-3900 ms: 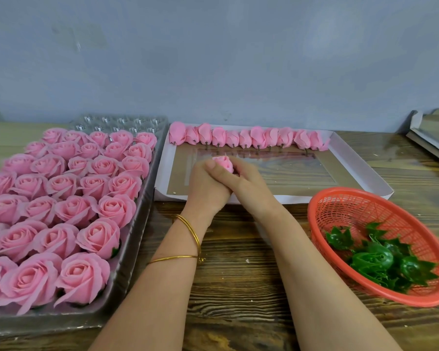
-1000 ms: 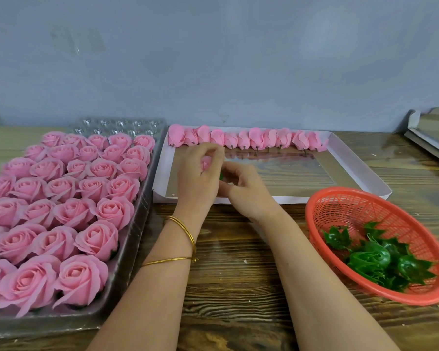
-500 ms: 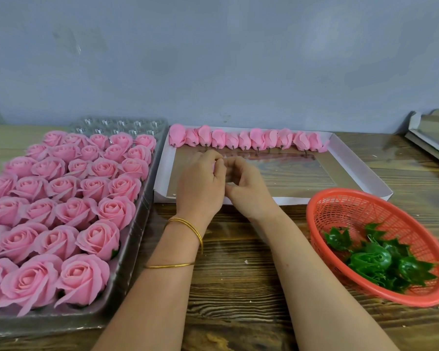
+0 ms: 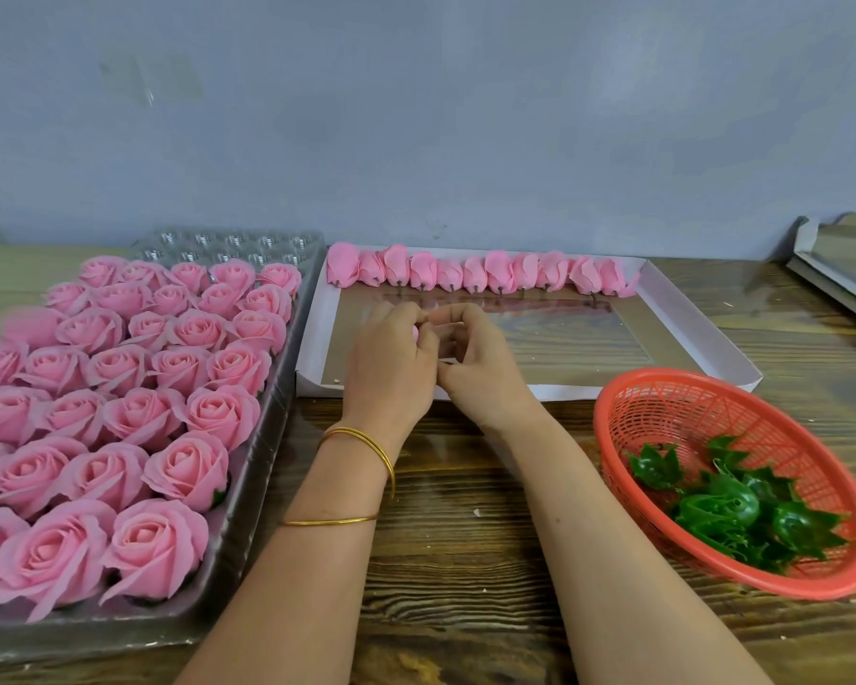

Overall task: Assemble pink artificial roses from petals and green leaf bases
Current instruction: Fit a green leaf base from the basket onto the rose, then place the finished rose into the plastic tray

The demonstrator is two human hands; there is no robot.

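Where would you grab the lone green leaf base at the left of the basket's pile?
Probably pinch the leaf base by its rounded cup from above with fingers: the basket walls block the sides, and its thin pointed tips stand upward, likely too flimsy to hold.

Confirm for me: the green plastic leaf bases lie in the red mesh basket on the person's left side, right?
No. The head view shows the red mesh basket with the green plastic leaf bases on the person's right side, not the left.
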